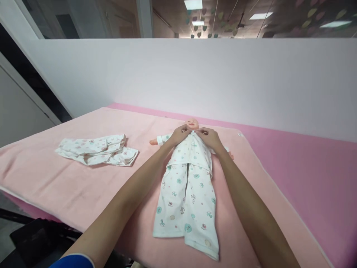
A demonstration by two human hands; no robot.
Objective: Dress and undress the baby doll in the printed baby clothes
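A baby doll (192, 123) lies on its back with its head toward the wall and its arms spread. It wears a white printed top (192, 150) and matching long pants (186, 201), whose legs stretch toward me. My left hand (180, 134) pinches the top's collar just below the doll's chin. On the other side of the neckline, my right hand (209, 137) also has its fingers closed on the collar. The fingertips of both hands nearly meet at the front opening; any fastener between them is too small to make out.
Folded white printed baby clothes (97, 150) lie to the left on the pink blanket (69, 186). A brighter pink surface (301, 175) shows along the right and back. Behind stands a white wall (195, 74) with windows above it.
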